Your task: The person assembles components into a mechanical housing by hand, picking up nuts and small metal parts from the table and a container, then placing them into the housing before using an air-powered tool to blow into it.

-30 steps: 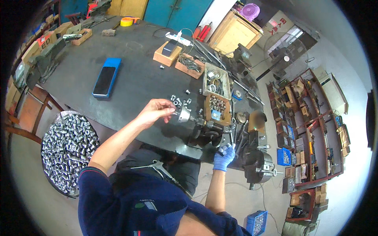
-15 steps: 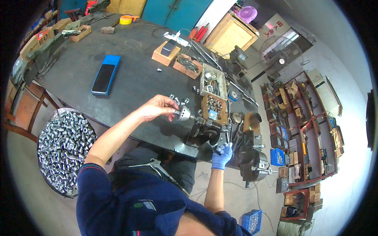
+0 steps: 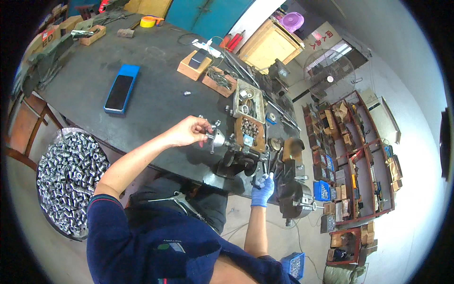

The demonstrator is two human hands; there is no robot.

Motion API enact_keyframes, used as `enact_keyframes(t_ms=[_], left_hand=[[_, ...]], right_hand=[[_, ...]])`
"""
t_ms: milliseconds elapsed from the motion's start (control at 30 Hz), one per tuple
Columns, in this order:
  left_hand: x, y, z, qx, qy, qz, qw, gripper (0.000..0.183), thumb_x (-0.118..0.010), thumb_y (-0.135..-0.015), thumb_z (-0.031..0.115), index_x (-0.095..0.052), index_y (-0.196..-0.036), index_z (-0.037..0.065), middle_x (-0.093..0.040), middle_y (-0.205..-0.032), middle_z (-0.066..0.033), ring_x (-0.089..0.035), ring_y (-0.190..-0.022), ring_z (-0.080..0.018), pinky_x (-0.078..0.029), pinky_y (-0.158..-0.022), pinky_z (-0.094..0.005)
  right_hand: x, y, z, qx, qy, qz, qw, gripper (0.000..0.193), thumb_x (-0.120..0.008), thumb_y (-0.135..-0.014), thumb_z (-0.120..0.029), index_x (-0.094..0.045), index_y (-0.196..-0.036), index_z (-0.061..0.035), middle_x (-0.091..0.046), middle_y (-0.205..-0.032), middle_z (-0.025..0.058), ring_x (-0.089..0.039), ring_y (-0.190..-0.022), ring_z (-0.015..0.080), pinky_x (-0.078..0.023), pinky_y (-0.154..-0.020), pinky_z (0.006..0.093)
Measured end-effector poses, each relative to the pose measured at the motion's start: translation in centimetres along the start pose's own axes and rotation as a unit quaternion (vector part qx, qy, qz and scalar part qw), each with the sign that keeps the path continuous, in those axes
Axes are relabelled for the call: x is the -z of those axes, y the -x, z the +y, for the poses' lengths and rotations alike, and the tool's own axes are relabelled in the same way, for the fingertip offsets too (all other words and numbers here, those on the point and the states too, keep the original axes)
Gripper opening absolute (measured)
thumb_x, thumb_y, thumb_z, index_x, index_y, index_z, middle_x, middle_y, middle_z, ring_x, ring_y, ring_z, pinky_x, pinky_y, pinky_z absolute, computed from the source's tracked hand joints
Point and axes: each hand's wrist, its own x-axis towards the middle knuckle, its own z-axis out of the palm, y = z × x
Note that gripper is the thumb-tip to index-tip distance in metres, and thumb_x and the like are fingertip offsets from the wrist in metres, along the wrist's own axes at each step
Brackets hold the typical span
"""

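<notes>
My bare left hand (image 3: 193, 131) is at the front of a round metal chuck (image 3: 218, 139), thumb and fingers pinched together around a small piece there, which they mostly hide. The chuck sits on a small dark bench machine (image 3: 240, 158) near the table's front edge. Short metal arms stick out from the chuck's rim. On the machine's right, my right hand (image 3: 262, 190), in a blue glove with pale fingertips, is closed at a metal part. The fingers cover what it grips. A wooden box of small metal parts (image 3: 250, 130) stands just behind the machine.
A large round tub of metal fittings (image 3: 71, 182) stands left of the table. A blue-cased device (image 3: 121, 90) lies on the dark tabletop (image 3: 156, 71). A tray of parts (image 3: 249, 102) is further back. At right are a bench vise (image 3: 295, 199) and shelving (image 3: 354, 165).
The whole view has shifted slightly, moving the scene leftward. Arms on the chuck's rim now show more plainly. Both hands stay at the machine, with the right-hand fingers slightly changed in pose.
</notes>
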Motion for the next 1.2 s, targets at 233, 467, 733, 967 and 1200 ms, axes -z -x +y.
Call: enact_keyframes(t_ms=[233, 467, 733, 967, 1200], left_hand=[[0.0, 0.1, 0.1, 0.082, 0.128, -0.004, 0.988, 0.021, -0.053, -0.086, 0.008, -0.054, -0.097, -0.010, -0.060, -0.073, -0.0128, -0.060, -0.062, -0.0182, -0.050, -0.053, -0.0274], [0.3, -0.1, 0.4, 0.055, 0.058, -0.024, 0.997, 0.019, -0.053, -0.084, 0.004, -0.052, -0.099, -0.008, -0.061, -0.077, -0.0135, -0.062, -0.065, -0.0185, -0.051, -0.062, -0.0283], [-0.3, 0.4, 0.6, 0.069, 0.014, 0.009, 0.997, 0.016, -0.052, -0.083, -0.002, -0.054, -0.098, -0.008, -0.061, -0.077, -0.0123, -0.062, -0.066, -0.0180, -0.050, -0.060, -0.0277], [0.0, -0.4, 0.6, 0.045, -0.027, -0.009, 0.999, 0.018, -0.053, -0.080, -0.007, -0.055, -0.098, -0.009, -0.060, -0.075, -0.0098, -0.061, -0.064, -0.0152, -0.049, -0.059, -0.0263], [-0.8, 0.3, 1.2, 0.027, -0.025, 0.032, 0.999, 0.020, -0.053, -0.077, -0.011, -0.056, -0.096, -0.008, -0.061, -0.079, -0.0088, -0.060, -0.068, -0.0137, -0.048, -0.064, -0.0253]], right_hand=[[-0.9, -3.0, 1.4, 0.032, 0.095, 0.081, 0.992, 0.035, -0.055, -0.086, -0.036, -0.050, -0.060, -0.0134, -0.041, -0.045, -0.0031, -0.037, -0.035, 0.0075, -0.025, -0.030, 0.0194], [-1.4, -0.9, 1.0, 0.036, 0.083, 0.052, 0.995, 0.033, -0.051, -0.089, -0.034, -0.050, -0.065, -0.0110, -0.042, -0.048, -0.0032, -0.038, -0.037, 0.0066, -0.027, -0.030, 0.0192], [-2.3, 0.0, -0.3, 0.072, 0.084, 0.044, 0.993, 0.032, -0.054, -0.088, -0.035, -0.052, -0.068, -0.0090, -0.044, -0.050, -0.0029, -0.038, -0.037, 0.0061, -0.026, -0.030, 0.0192], [-2.4, 0.4, -1.0, 0.027, 0.077, 0.015, 0.997, 0.034, -0.051, -0.089, -0.035, -0.053, -0.067, -0.0090, -0.044, -0.047, -0.0015, -0.037, -0.034, 0.0070, -0.026, -0.028, 0.0197], [-4.6, 0.0, -3.7, 0.035, 0.036, -0.046, 0.998, 0.041, -0.047, -0.089, -0.040, -0.057, -0.067, -0.0067, -0.045, -0.046, 0.0012, -0.036, -0.033, 0.0088, -0.027, -0.029, 0.0206]])
